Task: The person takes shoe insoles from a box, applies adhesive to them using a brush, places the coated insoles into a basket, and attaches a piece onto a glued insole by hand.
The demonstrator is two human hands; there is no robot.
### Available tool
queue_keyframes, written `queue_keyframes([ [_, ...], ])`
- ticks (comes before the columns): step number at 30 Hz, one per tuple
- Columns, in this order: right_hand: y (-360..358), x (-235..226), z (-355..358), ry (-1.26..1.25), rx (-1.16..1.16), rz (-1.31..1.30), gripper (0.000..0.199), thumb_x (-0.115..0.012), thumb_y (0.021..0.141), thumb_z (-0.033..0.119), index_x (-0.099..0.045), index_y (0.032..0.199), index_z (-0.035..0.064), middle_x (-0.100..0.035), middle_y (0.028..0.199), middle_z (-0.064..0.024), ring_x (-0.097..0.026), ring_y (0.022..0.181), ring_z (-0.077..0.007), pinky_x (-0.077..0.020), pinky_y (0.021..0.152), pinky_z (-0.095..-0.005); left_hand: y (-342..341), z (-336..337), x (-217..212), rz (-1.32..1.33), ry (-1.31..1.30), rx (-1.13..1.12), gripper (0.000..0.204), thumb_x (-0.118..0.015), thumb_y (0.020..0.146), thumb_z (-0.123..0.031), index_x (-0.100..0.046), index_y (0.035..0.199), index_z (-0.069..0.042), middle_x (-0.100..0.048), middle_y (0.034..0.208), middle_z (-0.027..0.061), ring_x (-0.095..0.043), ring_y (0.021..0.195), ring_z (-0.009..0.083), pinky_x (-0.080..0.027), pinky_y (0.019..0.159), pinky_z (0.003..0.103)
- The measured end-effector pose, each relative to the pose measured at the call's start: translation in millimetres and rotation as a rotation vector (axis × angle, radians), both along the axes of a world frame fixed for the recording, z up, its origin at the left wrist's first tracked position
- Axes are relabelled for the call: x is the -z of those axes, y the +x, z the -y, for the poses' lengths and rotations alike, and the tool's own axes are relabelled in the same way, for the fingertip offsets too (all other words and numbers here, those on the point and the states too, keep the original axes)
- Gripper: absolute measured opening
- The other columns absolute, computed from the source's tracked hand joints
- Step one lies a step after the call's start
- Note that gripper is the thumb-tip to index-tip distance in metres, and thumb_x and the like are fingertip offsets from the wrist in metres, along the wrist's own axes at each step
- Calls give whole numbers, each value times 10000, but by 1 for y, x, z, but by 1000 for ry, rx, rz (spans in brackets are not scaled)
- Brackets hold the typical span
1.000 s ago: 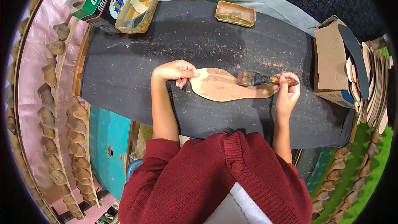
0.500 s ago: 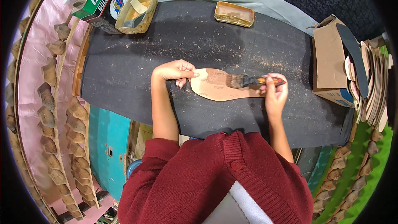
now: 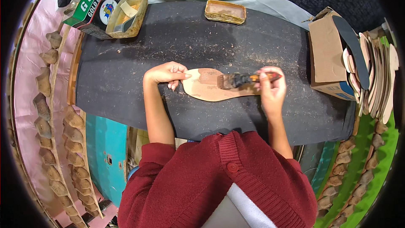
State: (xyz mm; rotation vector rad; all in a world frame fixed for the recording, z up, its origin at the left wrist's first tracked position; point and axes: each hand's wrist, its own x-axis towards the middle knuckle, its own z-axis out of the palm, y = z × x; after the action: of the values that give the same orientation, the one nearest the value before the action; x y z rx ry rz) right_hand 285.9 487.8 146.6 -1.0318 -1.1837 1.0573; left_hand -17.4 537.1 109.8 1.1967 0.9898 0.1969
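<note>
In the head camera's view, a person in a dark red knitted sweater [image 3: 185, 181] works at a black-covered bench [image 3: 177, 118], strewn with small pale shavings. A green-and-black can [image 3: 86, 10] stands at the far left corner, a stained tray [image 3: 126, 34] just beside it; a smaller tray [image 3: 225, 17] sits by itself at the far edge. To the right, a cardboard box [image 3: 329, 55] stands with a dark sole-shaped strip [image 3: 352, 50] against it and a stack of pale sole-shaped pieces [image 3: 382, 71] alongside. Rows of brown blocks [image 3: 44, 107] flank the bench on both sides.

Between the two hands, at the middle of the bench, lies a tan insole [image 3: 204, 93]. The left hand [image 3: 166, 74] pinches its broad end, thumb on top. The right hand [image 3: 272, 86] is closed around the handle of a brush [image 3: 231, 81], whose dark bristles lie across the insole's middle, covering part of it; brush and fingers partly block the narrow end.

The count: one insole, one brush, one can, one box, two trays, one dark strip. The stacked pieces overlap too closely to number.
</note>
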Motion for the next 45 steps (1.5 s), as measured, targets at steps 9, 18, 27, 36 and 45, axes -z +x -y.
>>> queue_keyframes([
  [9, 57, -1, -11, -48, 99, 183, 84, -499, 815, 18, -473, 895, 17, -524, 783, -42, -482, 596, -61, -417, 530, -185, 0, 3, -1, 5, -1, -30, 260, -552, 819, -286, -538, 743, -38, -502, 456, -5, -473, 358, 44, -320, 326, 159],
  [18, 27, -8, -8, 64, 17, 102, 93, -512, 798, -2, -492, 883, 27, -511, 816, -30, -490, 653, -59, -405, 571, -174, -1, 3, -1, 32, -28, -36, 243, -556, 819, -268, -530, 735, -42, -504, 464, -11, -477, 356, 45, -306, 321, 153],
  [27, 56, -5, -8, 79, 69, 238, 73, -505, 811, 23, -480, 880, 17, -514, 775, -32, -483, 612, -66, -406, 538, -185, 0, 3, -3, 45, -35, -50, 232, -561, 815, -248, -532, 747, -29, -511, 500, -19, -479, 363, 49, -340, 332, 155],
  [36, 55, -17, -8, 127, 142, 202, 65, -497, 815, 16, -488, 878, 29, -503, 739, -15, -473, 588, -46, -390, 500, -166, 2, 3, -3, 69, -45, -58, 225, -550, 823, -232, -524, 741, -24, -499, 488, -23, -462, 354, 45, -344, 332, 164],
  [45, 61, -1, -16, 6, 76, 163, 81, -497, 819, 22, -476, 897, 22, -519, 797, -30, -480, 598, -51, -409, 522, -172, 0, 4, -3, 43, -28, -56, 217, -540, 830, -220, -518, 741, -24, -487, 472, -27, -453, 344, 42, -300, 311, 167],
])
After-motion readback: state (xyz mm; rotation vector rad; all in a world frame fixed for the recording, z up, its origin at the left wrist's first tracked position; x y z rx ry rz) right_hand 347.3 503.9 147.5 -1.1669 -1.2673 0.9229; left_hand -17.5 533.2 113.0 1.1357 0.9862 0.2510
